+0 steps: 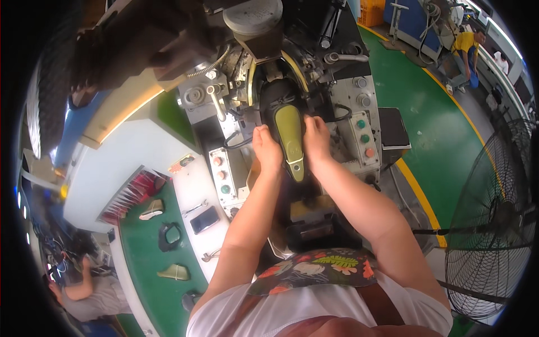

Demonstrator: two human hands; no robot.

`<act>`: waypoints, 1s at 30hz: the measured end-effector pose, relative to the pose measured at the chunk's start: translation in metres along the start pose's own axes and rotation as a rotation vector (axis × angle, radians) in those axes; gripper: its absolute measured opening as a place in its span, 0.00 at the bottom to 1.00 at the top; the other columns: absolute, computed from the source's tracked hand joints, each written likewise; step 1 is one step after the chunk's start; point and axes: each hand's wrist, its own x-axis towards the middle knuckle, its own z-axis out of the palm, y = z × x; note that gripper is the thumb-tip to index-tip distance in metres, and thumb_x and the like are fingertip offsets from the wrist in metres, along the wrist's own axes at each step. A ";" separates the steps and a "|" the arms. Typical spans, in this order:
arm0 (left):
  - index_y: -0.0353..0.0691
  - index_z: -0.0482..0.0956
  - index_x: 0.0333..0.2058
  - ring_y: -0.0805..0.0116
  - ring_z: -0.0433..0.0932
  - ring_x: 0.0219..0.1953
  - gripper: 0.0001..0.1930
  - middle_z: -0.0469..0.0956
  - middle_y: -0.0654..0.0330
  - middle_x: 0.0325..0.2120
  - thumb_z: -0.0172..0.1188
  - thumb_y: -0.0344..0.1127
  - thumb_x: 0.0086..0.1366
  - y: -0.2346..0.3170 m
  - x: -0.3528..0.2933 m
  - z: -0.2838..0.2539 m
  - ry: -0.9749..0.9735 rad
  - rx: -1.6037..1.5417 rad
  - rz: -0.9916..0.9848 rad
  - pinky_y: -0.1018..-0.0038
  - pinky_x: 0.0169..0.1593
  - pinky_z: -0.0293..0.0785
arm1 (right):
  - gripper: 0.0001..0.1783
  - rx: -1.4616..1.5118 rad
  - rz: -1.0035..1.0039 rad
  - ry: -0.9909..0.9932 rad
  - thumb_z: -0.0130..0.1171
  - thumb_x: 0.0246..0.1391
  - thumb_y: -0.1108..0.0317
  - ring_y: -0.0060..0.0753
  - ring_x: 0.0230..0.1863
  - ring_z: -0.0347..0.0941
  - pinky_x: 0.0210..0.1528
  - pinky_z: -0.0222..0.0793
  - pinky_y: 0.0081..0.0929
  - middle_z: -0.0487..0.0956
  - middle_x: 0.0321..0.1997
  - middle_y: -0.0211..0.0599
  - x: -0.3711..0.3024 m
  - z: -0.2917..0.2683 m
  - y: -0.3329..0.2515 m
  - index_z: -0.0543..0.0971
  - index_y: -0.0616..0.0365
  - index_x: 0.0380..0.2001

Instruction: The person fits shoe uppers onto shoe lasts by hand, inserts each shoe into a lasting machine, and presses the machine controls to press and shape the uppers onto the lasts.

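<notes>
L hand (268, 149) & R hand (318, 137) flank the green last (287, 129), one per side, fingers bunched & curled in at the black upper (268, 115) round it; can't tell if they're pinching its edge or just pressing. Last sits sole-up in the machine (252, 31), toe end betw. the curved pale strips (296, 71), heel end toward the wearer.

Prog.: looks mid-step. Last + upper are in place, hands not yet off; can't tell whether the machine has worked on it.

Further out: button panels (361, 137) either side. L: white tabletop (190, 189) w/ phone (205, 220) & wrench (195, 208); beyond, green surface (140, 247) w/ other pcs, incl. an olive one (174, 272), none in hand. R: big fan (497, 213).
</notes>
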 end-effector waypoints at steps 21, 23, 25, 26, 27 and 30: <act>0.42 0.71 0.28 0.82 0.62 0.27 0.11 0.67 0.71 0.23 0.47 0.35 0.72 -0.001 0.009 0.000 0.011 0.043 0.046 0.81 0.34 0.61 | 0.16 -0.053 -0.078 0.021 0.52 0.57 0.62 0.29 0.25 0.63 0.32 0.63 0.32 0.70 0.20 0.43 0.010 0.005 0.001 0.72 0.66 0.23; 0.42 0.71 0.28 0.82 0.63 0.28 0.11 0.69 0.71 0.24 0.48 0.35 0.71 0.001 0.005 0.004 0.032 -0.001 0.033 0.81 0.34 0.62 | 0.16 -0.017 -0.059 0.036 0.53 0.57 0.62 0.29 0.25 0.64 0.32 0.64 0.32 0.70 0.20 0.43 0.010 0.005 0.004 0.72 0.66 0.23; 0.42 0.71 0.28 0.81 0.64 0.29 0.10 0.69 0.70 0.24 0.48 0.34 0.71 0.004 0.003 0.007 0.047 0.000 0.030 0.81 0.35 0.62 | 0.16 -0.037 -0.068 0.015 0.53 0.57 0.62 0.29 0.25 0.64 0.32 0.64 0.32 0.71 0.20 0.42 0.013 0.003 0.006 0.72 0.66 0.23; 0.42 0.72 0.29 0.80 0.64 0.30 0.11 0.69 0.70 0.25 0.47 0.36 0.71 0.006 0.001 0.006 0.019 0.000 0.017 0.81 0.36 0.62 | 0.16 -0.046 -0.063 0.024 0.53 0.57 0.62 0.29 0.25 0.64 0.32 0.64 0.31 0.71 0.20 0.41 0.013 0.004 0.007 0.72 0.66 0.23; 0.42 0.72 0.29 0.80 0.64 0.30 0.11 0.69 0.70 0.25 0.47 0.36 0.71 0.004 0.002 0.006 0.023 -0.001 0.020 0.81 0.36 0.62 | 0.16 -0.058 -0.058 0.036 0.52 0.57 0.62 0.28 0.25 0.64 0.32 0.64 0.31 0.71 0.20 0.40 0.014 0.002 0.010 0.72 0.65 0.24; 0.42 0.69 0.28 0.80 0.62 0.31 0.14 0.66 0.71 0.24 0.44 0.39 0.73 -0.001 0.003 0.004 -0.015 0.061 0.047 0.80 0.36 0.61 | 0.16 0.012 -0.043 0.026 0.52 0.58 0.61 0.28 0.25 0.65 0.32 0.64 0.31 0.72 0.21 0.39 0.016 0.003 0.014 0.73 0.65 0.25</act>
